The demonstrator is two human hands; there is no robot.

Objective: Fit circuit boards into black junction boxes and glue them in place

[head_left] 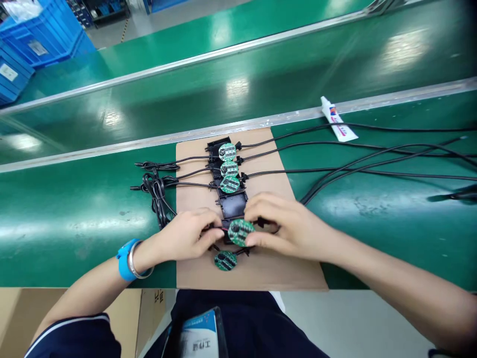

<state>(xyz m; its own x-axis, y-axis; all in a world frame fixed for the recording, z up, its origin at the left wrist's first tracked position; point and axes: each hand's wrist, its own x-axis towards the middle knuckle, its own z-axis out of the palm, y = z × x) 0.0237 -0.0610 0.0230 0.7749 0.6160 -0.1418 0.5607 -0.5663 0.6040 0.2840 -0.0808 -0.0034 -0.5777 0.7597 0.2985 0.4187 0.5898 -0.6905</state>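
Observation:
Between the thumb and fingers of my right hand (278, 223) is a green round circuit board (238, 231), tilted over a black plastic case. My left hand (194, 232), thumb and fingertips pinched, grips a thin cable at the board's left side; a bit of red wire shows there. Nearer to me lies another circuit board (225, 260). Farther away, several boards such as this circuit board (229, 169) rest on black cases in a column, with cables leaving both sides. One open black case (234, 205) shows a bare inside just beyond my hands.
Brown cardboard (286, 271) lies under the cases on the green bench (74, 214). Bundled black cables (156, 191) sit at left; long black cables (357, 171) run right. A white tube (338, 120) lies near the metal rail (298, 115). Blue crates (44, 35) stand far left.

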